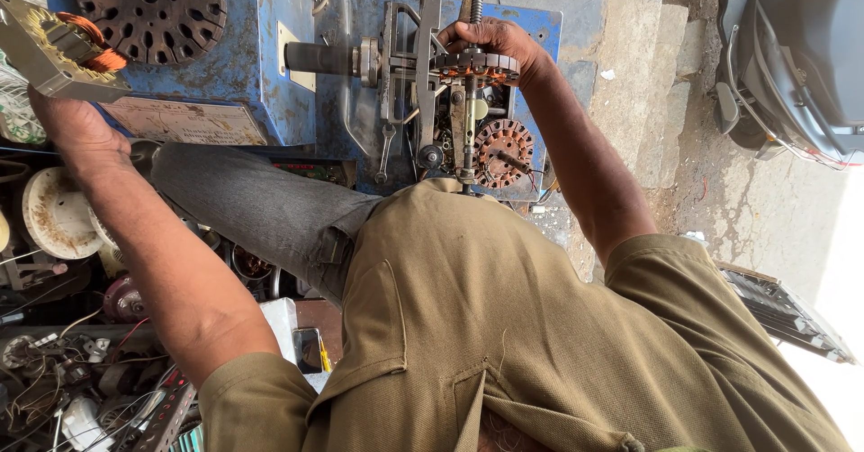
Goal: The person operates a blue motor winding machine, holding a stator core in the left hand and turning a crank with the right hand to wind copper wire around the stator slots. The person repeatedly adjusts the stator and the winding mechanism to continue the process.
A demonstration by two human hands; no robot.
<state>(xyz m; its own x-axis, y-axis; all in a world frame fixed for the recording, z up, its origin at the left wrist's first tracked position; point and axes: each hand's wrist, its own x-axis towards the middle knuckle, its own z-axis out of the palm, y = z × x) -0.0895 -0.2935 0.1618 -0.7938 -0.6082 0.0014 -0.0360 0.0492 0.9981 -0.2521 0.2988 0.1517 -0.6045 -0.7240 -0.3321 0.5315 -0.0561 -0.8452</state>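
The right hand [490, 43], at upper centre of the frame, was closed around a slotted round core with copper windings [475, 63], which sat on the upright shaft of a blue winding machine [360, 74]. The left hand [76, 128], at upper left, was raised against the underside of a metal winding former [49, 52] carrying orange copper wire; whether its fingers were wrapped around the former could not be told, as the former hid them. A second wound core [504, 151] lay lower on the machine, and a bare dark slotted disc [148, 7] stood at the top left. For good work at this step, the core would best be held square on the shaft with a firm, even grip, fingers clear of the slots, while the former is kept steady so the wire stays taut and unkinked. Loose wires and spools [58, 214] crowded the worktop at lower left.
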